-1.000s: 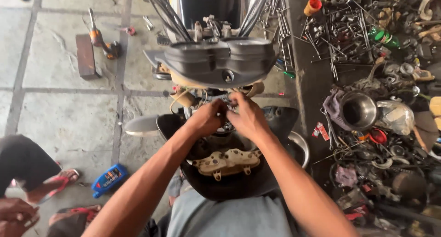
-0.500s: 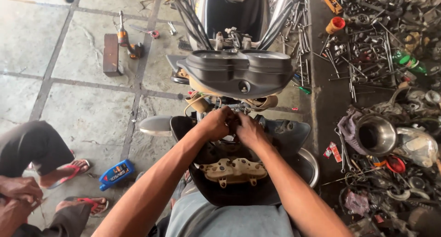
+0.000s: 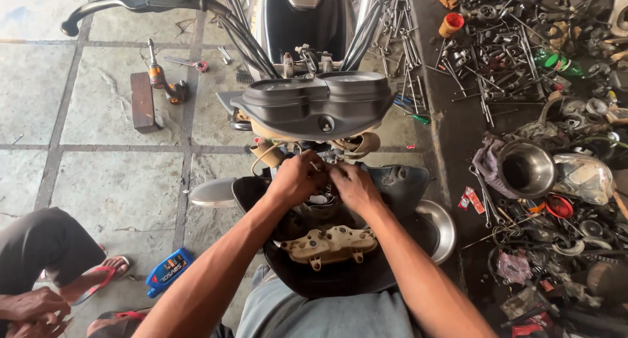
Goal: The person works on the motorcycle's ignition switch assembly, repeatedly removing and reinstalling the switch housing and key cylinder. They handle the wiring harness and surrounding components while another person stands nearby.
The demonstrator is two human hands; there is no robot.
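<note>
Both hands, left hand (image 3: 297,177) and right hand (image 3: 353,184), pinch small wiring (image 3: 318,169) beneath the motorcycle's instrument housing (image 3: 317,106); risk: tugging could snap a lead, or the loose beige gauge backplate (image 3: 329,245) could slide off.

Both hands, left hand (image 3: 297,177) beside right hand (image 3: 353,184), work under the instrument housing (image 3: 317,106), tools (image 3: 510,56) rightward.
</note>
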